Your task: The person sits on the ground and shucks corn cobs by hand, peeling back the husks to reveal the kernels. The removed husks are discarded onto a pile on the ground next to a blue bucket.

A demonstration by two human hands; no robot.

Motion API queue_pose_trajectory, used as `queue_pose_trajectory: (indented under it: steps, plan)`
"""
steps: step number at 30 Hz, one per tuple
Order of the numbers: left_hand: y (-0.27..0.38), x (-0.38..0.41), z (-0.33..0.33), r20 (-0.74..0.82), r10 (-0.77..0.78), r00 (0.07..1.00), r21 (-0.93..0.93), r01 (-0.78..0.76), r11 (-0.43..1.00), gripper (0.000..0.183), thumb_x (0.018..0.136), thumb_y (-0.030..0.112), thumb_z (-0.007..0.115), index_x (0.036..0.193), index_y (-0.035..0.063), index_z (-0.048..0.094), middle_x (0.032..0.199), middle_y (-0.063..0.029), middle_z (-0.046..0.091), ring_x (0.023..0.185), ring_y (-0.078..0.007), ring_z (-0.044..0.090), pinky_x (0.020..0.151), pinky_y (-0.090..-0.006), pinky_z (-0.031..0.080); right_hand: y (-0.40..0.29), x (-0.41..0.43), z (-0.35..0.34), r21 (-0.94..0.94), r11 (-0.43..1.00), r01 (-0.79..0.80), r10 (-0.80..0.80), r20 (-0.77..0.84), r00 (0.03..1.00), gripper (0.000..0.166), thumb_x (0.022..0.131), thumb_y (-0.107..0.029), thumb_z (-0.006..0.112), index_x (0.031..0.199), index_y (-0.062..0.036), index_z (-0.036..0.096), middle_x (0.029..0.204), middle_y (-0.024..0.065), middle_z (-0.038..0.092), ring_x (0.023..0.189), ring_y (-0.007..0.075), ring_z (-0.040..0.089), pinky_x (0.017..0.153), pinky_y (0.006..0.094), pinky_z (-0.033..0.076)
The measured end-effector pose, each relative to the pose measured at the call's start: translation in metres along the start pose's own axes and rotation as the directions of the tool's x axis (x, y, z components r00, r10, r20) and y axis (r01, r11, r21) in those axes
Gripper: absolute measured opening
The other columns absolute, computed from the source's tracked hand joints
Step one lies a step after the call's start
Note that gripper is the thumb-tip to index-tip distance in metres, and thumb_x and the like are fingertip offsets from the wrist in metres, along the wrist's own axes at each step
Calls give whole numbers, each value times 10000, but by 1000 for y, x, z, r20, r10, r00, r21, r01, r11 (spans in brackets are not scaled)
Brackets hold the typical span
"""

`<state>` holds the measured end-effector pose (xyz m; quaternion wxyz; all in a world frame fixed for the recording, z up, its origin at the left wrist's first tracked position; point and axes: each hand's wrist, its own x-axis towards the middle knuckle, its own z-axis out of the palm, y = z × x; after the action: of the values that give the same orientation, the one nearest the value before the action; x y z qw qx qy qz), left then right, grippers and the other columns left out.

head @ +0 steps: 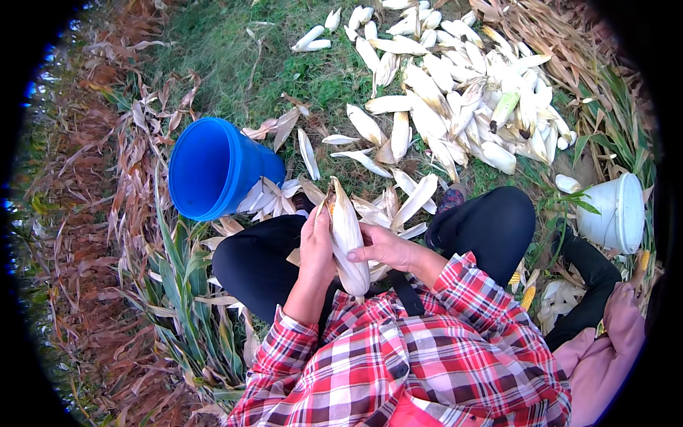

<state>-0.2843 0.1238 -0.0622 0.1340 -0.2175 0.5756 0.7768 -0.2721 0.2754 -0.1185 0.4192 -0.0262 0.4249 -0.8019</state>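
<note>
An ear of corn (349, 243) in its pale dry husk stands nearly upright between my hands, above my lap. My left hand (318, 240) grips it along the left side, with the thumb up near the pointed tip. A few yellow kernels show there through a gap in the husk. My right hand (381, 246) holds the ear lower down from the right, its thumb lying across the husk. Loose stripped husks (416, 200) lie on the ground between my knees, partly hidden by the hands and ear.
A blue plastic bucket (259, 160) lies tipped by my left knee, its mouth facing left. Beyond my feet spreads a heap of unhusked corn ears (443, 107). At right, a co-worker in a pink top (603, 352) sits near a white bucket (603, 213). Dry cornstalks (106, 213) border the left.
</note>
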Motion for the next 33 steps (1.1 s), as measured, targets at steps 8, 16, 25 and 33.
queue_pose_trajectory:
  steps: [8,16,25,33]
  plan:
    - [-7,3,-6,12,-6,1000,-28,6,1000,320,1005,222,398,1176,-14,529,1036,-150,647,893,-208,644,802,-341,535,-8,-11,-3,-52,996,-66,69,72,995,736,763,-224,782,1355,11,413,1259,101,535,1157,183,507,1023,324,378]
    - [18,-1,1,201,-106,974,-28,114,993,363,1009,242,353,1111,-35,564,969,-146,648,841,-214,641,777,-348,543,-7,-14,-9,-62,996,-65,76,187,979,753,753,-288,785,1342,23,432,1239,114,551,1158,203,504,1040,328,352]
    - [26,-6,13,76,-200,977,-160,210,965,356,991,311,490,988,-15,633,816,-64,644,673,-135,607,639,-283,524,-3,-13,-5,-16,997,-70,72,275,959,766,772,-262,769,1372,19,385,1264,100,531,1181,184,480,1049,331,343]
    - [14,5,-6,311,-215,926,-180,279,943,345,1008,274,431,1052,-38,571,963,-161,642,858,-274,640,783,-412,544,2,-14,-4,209,965,-159,89,308,947,930,762,-279,787,1454,-17,224,1371,99,419,1264,210,413,1076,355,320]
